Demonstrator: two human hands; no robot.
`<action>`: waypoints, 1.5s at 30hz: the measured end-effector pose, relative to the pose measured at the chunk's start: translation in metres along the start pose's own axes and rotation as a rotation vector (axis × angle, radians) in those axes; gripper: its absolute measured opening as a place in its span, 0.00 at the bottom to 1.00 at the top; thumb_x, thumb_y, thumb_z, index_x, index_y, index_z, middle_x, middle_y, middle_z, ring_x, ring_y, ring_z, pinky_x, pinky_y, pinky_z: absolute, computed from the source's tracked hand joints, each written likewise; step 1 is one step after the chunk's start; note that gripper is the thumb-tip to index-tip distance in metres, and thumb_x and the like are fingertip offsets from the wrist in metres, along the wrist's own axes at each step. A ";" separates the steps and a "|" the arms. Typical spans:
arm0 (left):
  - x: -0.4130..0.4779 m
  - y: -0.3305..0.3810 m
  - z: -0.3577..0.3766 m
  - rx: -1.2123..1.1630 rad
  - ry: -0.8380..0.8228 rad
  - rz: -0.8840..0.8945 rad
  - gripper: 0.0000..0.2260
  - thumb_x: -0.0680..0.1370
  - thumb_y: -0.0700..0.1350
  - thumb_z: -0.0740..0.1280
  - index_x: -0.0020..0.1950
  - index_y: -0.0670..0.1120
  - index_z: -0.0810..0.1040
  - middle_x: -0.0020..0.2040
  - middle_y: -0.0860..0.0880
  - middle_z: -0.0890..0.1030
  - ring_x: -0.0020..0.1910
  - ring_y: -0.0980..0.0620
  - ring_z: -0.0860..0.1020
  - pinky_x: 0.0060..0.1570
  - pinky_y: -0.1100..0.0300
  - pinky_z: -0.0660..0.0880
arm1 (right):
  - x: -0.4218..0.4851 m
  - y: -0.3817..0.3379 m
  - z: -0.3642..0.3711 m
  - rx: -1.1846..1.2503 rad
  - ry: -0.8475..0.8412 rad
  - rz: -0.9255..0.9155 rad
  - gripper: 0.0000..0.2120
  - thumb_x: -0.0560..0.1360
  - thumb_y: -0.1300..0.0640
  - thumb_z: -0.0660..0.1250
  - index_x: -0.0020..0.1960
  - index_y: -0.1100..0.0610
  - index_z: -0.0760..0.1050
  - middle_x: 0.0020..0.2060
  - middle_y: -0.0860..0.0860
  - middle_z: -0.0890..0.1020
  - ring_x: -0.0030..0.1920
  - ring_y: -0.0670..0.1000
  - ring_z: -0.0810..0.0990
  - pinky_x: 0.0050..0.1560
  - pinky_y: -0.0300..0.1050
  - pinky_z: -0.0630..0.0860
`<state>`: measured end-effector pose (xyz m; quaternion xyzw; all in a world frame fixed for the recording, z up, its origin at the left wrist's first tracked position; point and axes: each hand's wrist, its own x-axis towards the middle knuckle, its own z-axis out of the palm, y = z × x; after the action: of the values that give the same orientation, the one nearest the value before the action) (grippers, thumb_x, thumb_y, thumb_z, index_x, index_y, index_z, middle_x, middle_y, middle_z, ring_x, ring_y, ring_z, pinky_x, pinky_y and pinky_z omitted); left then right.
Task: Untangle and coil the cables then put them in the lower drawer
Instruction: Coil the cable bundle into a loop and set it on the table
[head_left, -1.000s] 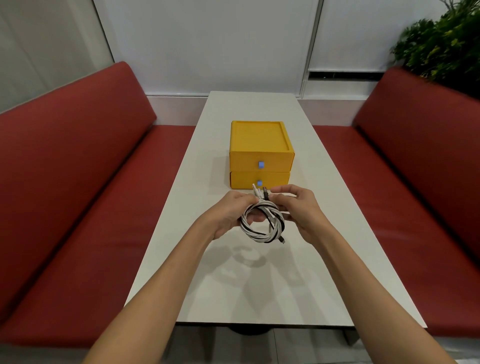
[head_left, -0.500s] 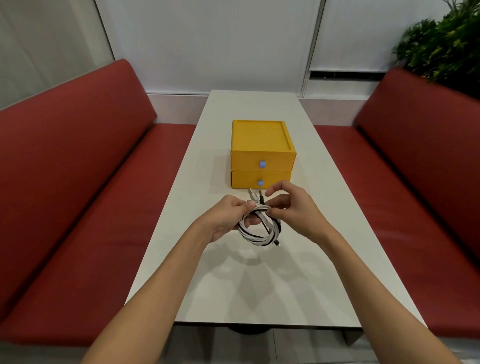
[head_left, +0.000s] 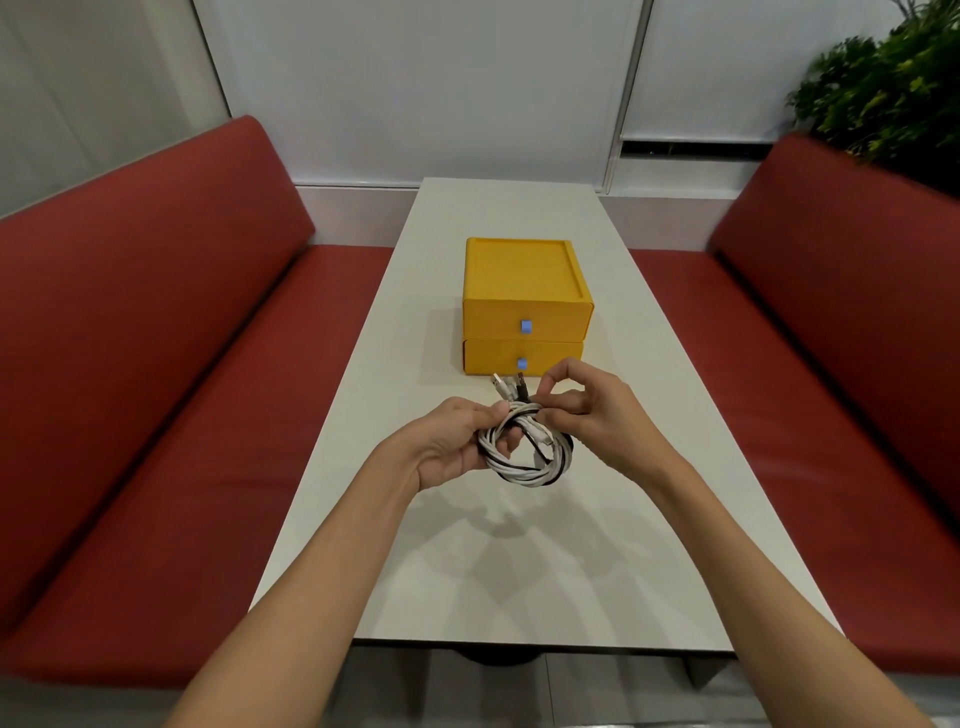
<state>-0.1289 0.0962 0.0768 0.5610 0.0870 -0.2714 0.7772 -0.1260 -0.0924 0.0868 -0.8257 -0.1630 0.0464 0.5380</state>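
Both hands on coiled cables, held over tabletop centre.

L hand (head_left: 451, 441) fingers wrapped round the black & white cable bundle (head_left: 527, 452); R hand (head_left: 597, 415) pinches its top w/ thumb & fingertips, plug ends sticking up. Yellow drawer unit (head_left: 524, 306) just beyond, toward far edge; lower drawer (head_left: 519, 358) closed.

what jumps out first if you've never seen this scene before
The bright yellow two-drawer box stands out at the middle of the long white table, both drawers shut. Just in front of it, the left hand and right hand hold a bundle of white and black cables above the tabletop, plug ends poking up. Red padded benches flank the table on both sides.
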 end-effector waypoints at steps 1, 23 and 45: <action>0.000 -0.001 0.001 -0.042 -0.016 -0.007 0.10 0.82 0.40 0.60 0.50 0.34 0.77 0.35 0.44 0.80 0.33 0.53 0.78 0.33 0.64 0.77 | 0.000 -0.001 -0.002 -0.010 0.000 -0.004 0.09 0.73 0.65 0.68 0.47 0.52 0.73 0.40 0.51 0.87 0.37 0.50 0.80 0.42 0.57 0.76; 0.005 -0.008 0.020 -0.368 -0.009 -0.033 0.08 0.81 0.37 0.59 0.50 0.36 0.76 0.37 0.44 0.81 0.28 0.57 0.78 0.28 0.67 0.75 | 0.000 -0.007 -0.025 -0.306 -0.165 -0.194 0.21 0.70 0.62 0.74 0.60 0.47 0.80 0.55 0.44 0.83 0.56 0.38 0.79 0.57 0.34 0.75; 0.011 0.000 0.014 -0.337 0.029 -0.144 0.13 0.83 0.35 0.53 0.50 0.37 0.78 0.34 0.43 0.81 0.27 0.56 0.77 0.30 0.67 0.74 | 0.006 0.005 -0.016 -0.331 -0.177 -0.214 0.20 0.73 0.63 0.70 0.54 0.39 0.81 0.40 0.43 0.85 0.39 0.54 0.80 0.41 0.53 0.77</action>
<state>-0.1216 0.0797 0.0768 0.4190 0.1822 -0.2999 0.8374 -0.1151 -0.1065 0.0892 -0.8734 -0.3019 0.0337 0.3806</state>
